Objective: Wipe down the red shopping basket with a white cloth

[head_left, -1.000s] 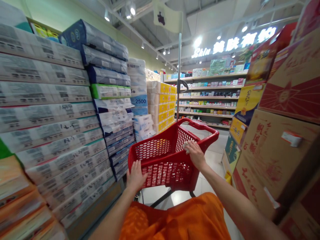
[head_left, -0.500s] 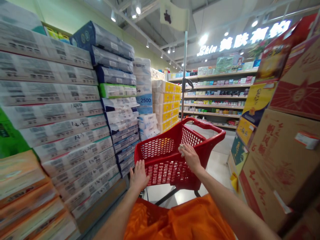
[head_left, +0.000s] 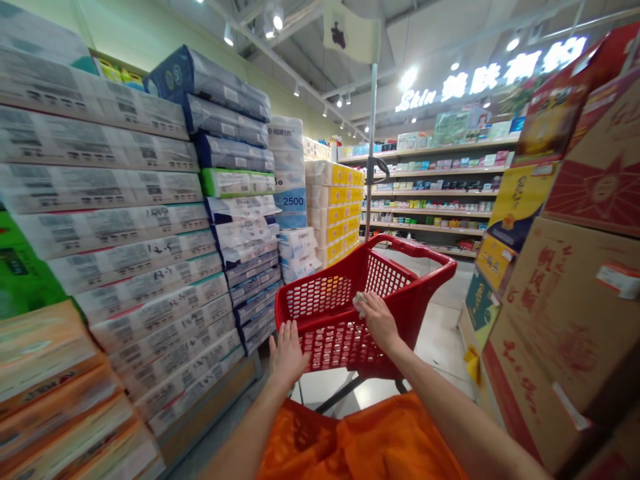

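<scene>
Centrally, we observe one red plastic shopping cart (head_left: 330,343) between film-wrapped packs (head_left: 145,217) and printed cardboard cartons (head_left: 560,313).

We count two hands on its near side: the left hand (head_left: 289,355) lies flat at the left end of the rim, fingers extended, thumb apart; the right hand (head_left: 381,323) pinches one crumpled white wad (head_left: 360,305) at the near rim. We note lattice walls with rounded holes, and one slim metal pole (head_left: 372,133) bearing one pale flag (head_left: 353,33).

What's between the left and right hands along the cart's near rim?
Head view: from the left hand, bare near rim of the red cart, then a pale wad, cloth or tissue, at the right hand.
</scene>
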`<state>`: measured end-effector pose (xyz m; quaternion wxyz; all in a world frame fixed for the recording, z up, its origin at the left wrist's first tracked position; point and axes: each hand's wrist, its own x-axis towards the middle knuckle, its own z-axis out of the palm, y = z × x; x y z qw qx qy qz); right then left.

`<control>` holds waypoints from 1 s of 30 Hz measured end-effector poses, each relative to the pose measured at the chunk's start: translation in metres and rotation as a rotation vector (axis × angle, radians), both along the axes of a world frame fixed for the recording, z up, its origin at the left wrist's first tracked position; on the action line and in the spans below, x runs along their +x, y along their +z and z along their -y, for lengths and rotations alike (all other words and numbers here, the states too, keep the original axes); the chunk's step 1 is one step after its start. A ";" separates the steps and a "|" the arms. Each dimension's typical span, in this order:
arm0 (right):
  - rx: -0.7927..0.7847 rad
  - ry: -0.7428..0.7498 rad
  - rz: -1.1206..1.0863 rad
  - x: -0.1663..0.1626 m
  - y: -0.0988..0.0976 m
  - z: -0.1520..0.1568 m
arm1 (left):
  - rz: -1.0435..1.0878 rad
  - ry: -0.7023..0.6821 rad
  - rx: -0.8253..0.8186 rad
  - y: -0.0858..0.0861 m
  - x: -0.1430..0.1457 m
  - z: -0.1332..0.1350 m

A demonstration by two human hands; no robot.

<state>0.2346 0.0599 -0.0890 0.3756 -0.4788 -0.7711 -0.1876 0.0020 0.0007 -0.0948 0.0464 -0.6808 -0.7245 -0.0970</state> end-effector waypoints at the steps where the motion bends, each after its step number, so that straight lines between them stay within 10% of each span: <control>1: 0.007 -0.036 -0.021 0.006 0.001 -0.001 | 0.009 0.010 0.001 0.000 0.002 0.000; 10: 0.004 0.211 0.100 -0.060 -0.016 0.010 | -0.051 -0.015 0.011 -0.002 0.001 0.000; 17: 0.028 -0.085 -0.049 -0.002 -0.005 -0.003 | -0.035 0.027 -0.018 -0.003 -0.001 -0.003; 24: -0.084 0.118 0.112 -0.082 -0.014 0.023 | -0.040 0.019 -0.042 -0.004 -0.001 -0.002; 30: -0.135 0.024 0.150 -0.079 -0.013 0.011 | 0.012 -0.020 -0.058 0.004 -0.002 0.003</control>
